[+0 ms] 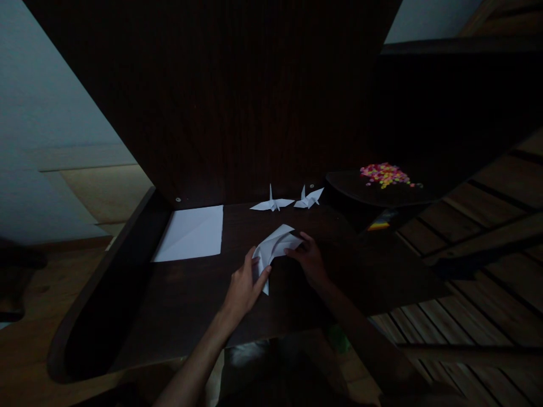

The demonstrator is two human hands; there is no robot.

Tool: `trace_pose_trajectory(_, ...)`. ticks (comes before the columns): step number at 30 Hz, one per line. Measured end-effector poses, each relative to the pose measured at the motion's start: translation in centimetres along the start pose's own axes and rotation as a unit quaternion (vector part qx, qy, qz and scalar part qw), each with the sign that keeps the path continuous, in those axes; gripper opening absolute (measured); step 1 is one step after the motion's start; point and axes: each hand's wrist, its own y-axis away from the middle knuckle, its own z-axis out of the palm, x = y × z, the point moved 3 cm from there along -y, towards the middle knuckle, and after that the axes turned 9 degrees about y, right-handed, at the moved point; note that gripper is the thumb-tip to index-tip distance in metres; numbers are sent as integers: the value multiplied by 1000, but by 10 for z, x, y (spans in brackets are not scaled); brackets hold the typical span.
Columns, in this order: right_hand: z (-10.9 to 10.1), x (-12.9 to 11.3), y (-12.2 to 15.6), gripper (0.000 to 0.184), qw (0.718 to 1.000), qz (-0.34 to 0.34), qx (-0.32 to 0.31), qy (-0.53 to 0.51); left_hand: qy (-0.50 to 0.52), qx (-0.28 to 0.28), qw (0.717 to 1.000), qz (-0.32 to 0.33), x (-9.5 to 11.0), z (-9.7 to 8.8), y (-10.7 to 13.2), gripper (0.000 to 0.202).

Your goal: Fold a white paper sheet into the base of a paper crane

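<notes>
A partly folded sheet of white origami paper (pixel 275 242) is held between my two hands above the dark desk. My left hand (pixel 246 282) grips its lower left part, thumb on top and fingers behind. On the other side, my right hand (pixel 311 257) pinches the right edge between thumb and fingers. Beyond them stand two white paper cranes, one with wings spread wide (pixel 274 204) and a second crane (pixel 309 199) to its right. Flat sheets of white paper (pixel 190 232) lie to the left, the top one showing a diagonal crease.
A dark wooden desk (pixel 182 316) has a raised side panel (pixel 102 288) at left and a tall back panel (pixel 237 102). On a small shelf (pixel 352 189) at right sits a heap of colourful small pieces (pixel 386 174). Wooden slats (pixel 475 305) lie beyond the right edge.
</notes>
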Motion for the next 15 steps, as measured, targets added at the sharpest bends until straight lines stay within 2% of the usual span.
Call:
trace_pose_trajectory(3,5,-2,1,82,999,21,-5,-31,19,-6,1000,6,-5,-5,1,63)
trace_pose_trajectory(7,8,-5,1,69,999,14,-11,-36,23,-7,1000,13,-5,-8,0,63)
trace_pose_trajectory(11,17,-8,6,61,999,7,-40,21,-21,8,999,33,-1,-5,-2,79)
trace_pose_trajectory(15,22,-5,11,57,990,-16,-76,114,-7,5,999,32,1,-5,-4,71)
